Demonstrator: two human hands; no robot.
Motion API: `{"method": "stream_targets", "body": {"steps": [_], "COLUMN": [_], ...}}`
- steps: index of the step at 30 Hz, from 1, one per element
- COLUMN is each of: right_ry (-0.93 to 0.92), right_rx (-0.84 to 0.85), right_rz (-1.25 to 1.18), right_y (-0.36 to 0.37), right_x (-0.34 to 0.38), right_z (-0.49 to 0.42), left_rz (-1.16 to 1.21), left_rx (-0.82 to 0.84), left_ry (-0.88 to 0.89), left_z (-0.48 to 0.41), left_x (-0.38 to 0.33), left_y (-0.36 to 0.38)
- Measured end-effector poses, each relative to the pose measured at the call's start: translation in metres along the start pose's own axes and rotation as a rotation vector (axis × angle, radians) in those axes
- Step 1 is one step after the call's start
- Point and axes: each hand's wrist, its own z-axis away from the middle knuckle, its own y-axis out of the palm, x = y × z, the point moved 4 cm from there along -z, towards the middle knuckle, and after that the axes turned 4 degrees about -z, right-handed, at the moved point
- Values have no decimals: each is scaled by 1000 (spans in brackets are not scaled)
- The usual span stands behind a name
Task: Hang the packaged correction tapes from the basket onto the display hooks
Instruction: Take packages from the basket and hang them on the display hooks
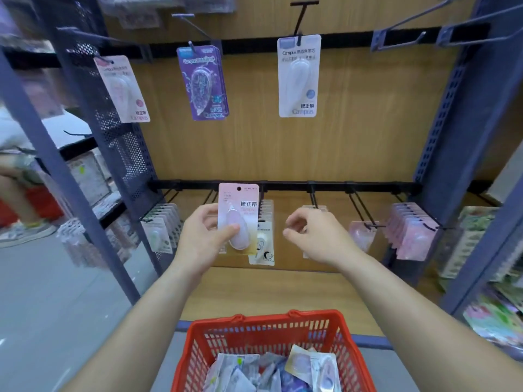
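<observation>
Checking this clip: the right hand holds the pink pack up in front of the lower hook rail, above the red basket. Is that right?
No. The head view shows the left hand, not the right, holding the pink pack in front of the lower hook rail, above the red basket. The right hand holds nothing.

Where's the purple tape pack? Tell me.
Head view, upper row, left of centre: the purple pack hangs between the pink Campus pack and the white Campus pack.
</observation>
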Motion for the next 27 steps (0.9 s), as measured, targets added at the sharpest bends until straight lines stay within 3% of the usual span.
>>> {"method": "stream_targets", "body": {"steps": [9,17,22,27], "right_ry": [-153,-223,-218,-106], "right_rx": [47,27,21,39], "right_rz": [-78,-230,-152,-23], "right_y": [39,52,54,40], "right_x": [81,139,133,59], "right_z": [-19,-36,-40,-23], "left_rz": [-15,1,-125,-102], "left_rx": [-106,-256,-113,55], "left_ry": [-10,72,64,-44], "left_z": [-8,-39,-21,4], "left_x": [-3,-49,-31,22], "left_y": [-85,-171,-141,-53]}}
